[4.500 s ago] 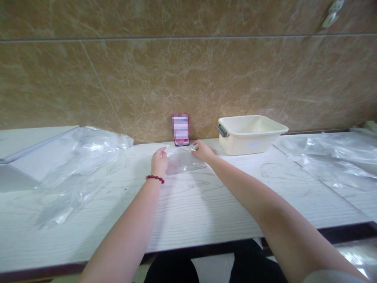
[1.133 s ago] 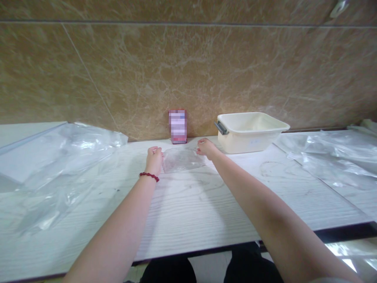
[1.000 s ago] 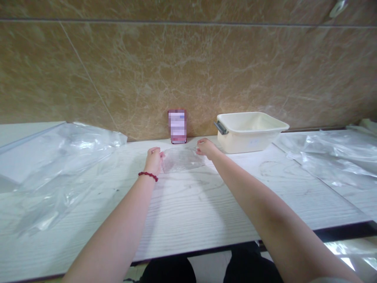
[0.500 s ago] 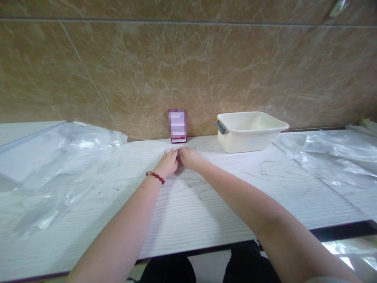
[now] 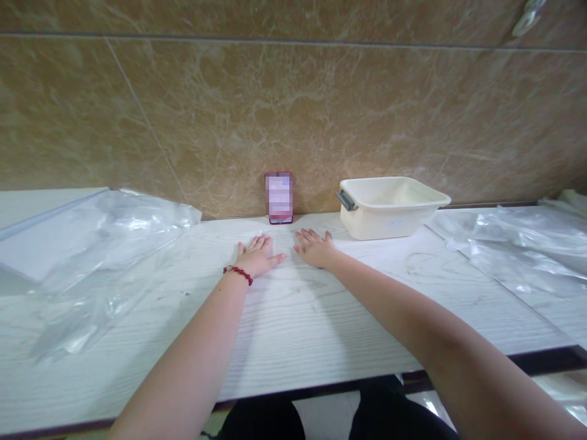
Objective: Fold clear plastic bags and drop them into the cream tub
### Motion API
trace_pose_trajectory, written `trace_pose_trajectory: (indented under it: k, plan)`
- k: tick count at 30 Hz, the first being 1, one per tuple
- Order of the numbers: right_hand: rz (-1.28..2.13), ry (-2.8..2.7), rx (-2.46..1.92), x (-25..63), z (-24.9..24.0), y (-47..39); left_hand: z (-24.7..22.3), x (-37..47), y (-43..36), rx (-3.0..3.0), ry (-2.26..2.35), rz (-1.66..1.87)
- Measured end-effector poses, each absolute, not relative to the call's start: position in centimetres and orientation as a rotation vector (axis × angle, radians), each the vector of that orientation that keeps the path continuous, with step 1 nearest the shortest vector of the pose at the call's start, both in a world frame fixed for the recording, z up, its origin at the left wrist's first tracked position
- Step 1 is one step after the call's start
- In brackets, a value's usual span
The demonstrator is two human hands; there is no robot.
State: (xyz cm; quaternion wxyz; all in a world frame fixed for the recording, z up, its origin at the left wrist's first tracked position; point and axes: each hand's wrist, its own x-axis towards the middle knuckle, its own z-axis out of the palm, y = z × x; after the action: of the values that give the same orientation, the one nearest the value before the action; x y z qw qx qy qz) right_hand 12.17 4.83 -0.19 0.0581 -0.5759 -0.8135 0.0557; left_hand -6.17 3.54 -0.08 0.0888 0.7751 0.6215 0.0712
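My left hand (image 5: pixel 258 256) rests palm down on the white wood-grain table (image 5: pixel 293 342), fingers spread and thumb pointing right. A dark red bead bracelet (image 5: pixel 238 274) circles that wrist. To its right, my right hand (image 5: pixel 315 249) also lies flat with fingers apart, and a gap separates the two. Neither hand holds anything. Just beyond them a phone (image 5: pixel 279 198) in a red case leans upright against the wall, its screen blurred out.
A cream plastic tub (image 5: pixel 385 223) with a grey handle stands by the wall, right of my right hand. Clear plastic sheeting (image 5: pixel 137 214) lies on the left, and more crumpled plastic (image 5: pixel 527 238) at the far right. Brown marbled tiles (image 5: pixel 293 110) back the table.
My hands were together with fingertips meeting in front of the phone. They have moved apart, left and right, and now lie spread on the table.
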Motion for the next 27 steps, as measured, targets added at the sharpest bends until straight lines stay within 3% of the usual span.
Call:
trace_pose_trajectory:
  k: [7, 14, 22, 27]
  plan:
    - [-0.012, -2.359, -1.850, 15.3, 1.5, 4.1, -0.3, -6.9, 3.8, 2.280, 1.935, 0.271]
    - [0.028, -2.762, -1.180, 17.6, 4.1, 1.8, 0.1, -4.1, 2.3, 2.524, 1.565, 0.353]
    - [-0.134, -2.764, -1.086, 17.4, 4.0, 1.5, 0.5, -2.8, 0.7, 2.494, 1.513, 0.349]
    - [0.028, -2.513, -1.039, 17.4, 4.6, 0.9, 0.9, -2.5, 1.0, 2.437, 1.483, 0.472]
